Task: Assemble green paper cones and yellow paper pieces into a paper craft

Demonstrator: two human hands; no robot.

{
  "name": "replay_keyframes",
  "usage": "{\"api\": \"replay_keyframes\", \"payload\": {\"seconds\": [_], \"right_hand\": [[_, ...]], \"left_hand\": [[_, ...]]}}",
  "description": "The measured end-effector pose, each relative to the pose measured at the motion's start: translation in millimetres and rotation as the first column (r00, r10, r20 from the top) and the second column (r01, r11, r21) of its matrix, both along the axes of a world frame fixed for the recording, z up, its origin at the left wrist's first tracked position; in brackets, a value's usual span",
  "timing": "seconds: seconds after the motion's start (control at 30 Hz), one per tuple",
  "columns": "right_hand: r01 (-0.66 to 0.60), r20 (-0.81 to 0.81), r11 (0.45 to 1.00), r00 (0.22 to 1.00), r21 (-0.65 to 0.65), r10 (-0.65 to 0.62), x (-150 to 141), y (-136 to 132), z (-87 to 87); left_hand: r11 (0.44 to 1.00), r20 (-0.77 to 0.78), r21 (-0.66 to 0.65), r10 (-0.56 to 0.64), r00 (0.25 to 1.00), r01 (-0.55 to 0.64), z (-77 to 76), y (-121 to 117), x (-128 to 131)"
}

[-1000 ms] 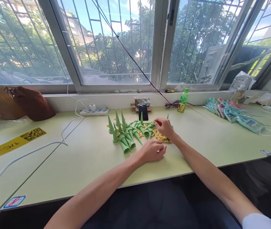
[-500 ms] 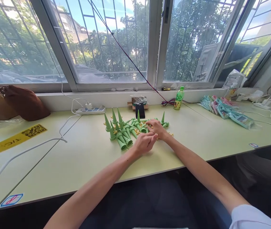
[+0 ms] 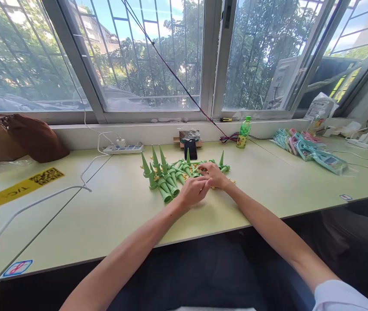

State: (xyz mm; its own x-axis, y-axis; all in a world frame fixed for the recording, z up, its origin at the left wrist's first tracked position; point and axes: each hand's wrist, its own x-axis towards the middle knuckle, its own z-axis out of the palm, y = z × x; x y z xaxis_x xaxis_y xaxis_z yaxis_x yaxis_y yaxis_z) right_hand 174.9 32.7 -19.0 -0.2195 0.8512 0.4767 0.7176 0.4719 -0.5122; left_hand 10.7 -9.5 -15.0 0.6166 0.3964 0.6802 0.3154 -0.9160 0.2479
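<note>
Close to the near edge of a heap of green plastic plant-watering spikes [image 3: 171, 186], my two hands meet over the table. My left hand [image 3: 194, 191] is closed, knuckles up, with its fingertips reaching toward the other hand. Just beyond it and to the right, my right hand [image 3: 213, 174] has its fingers curled down into a pinch. Anything between the fingers of either hand is hidden or too small to name. Small yellow pieces [image 3: 232, 182] lie among the spikes and beside my right hand. Several spikes stand upright, points up; others lie on their sides.
Behind the heap, a black phone [image 3: 190, 149] leans on a small box [image 3: 188, 136]. A green drink bottle [image 3: 243, 133] stands by the sill. A power strip [image 3: 124, 149] with a white cable lies left. Bagged teal and pink items [image 3: 313, 151] lie right, a brown pouch [image 3: 38, 136] far left.
My left hand has loosened from a tighter fist, its fingers now straighter and pointing at my right hand. My right hand stays almost in place. The spikes look unmoved.
</note>
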Motion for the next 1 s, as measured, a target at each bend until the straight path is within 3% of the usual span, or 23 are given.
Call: {"api": "replay_keyframes", "payload": {"seconds": [0.3,0.57,0.67,0.8,1.0], "right_hand": [[-0.001,-0.041,0.998,0.999,0.067,0.004,6.2,2.5,5.2],[0.112,-0.302,0.985,0.951,0.135,-0.067,-0.5,-6.6,13.6],[0.134,-0.378,0.980,0.923,0.145,-0.070,-4.6,-11.9,17.4],[0.136,-0.415,0.977,0.908,0.166,-0.056,-10.1,-17.0,19.6],[0.045,-0.450,0.992,0.893,0.120,0.014,-15.3,-19.0,18.4]], "left_hand": [[1.000,-0.008,0.013,0.010,1.000,-0.009,-2.1,2.4,-0.8],[0.999,-0.050,-0.005,0.037,0.998,-0.037,-3.6,3.0,1.1],[0.991,-0.004,-0.069,0.116,0.993,-0.116,-4.5,6.2,3.4],[0.959,0.178,-0.199,0.239,0.955,-0.203,-2.1,13.3,3.8],[0.895,0.356,-0.411,0.336,0.872,-0.176,4.0,18.8,-2.3]]}}
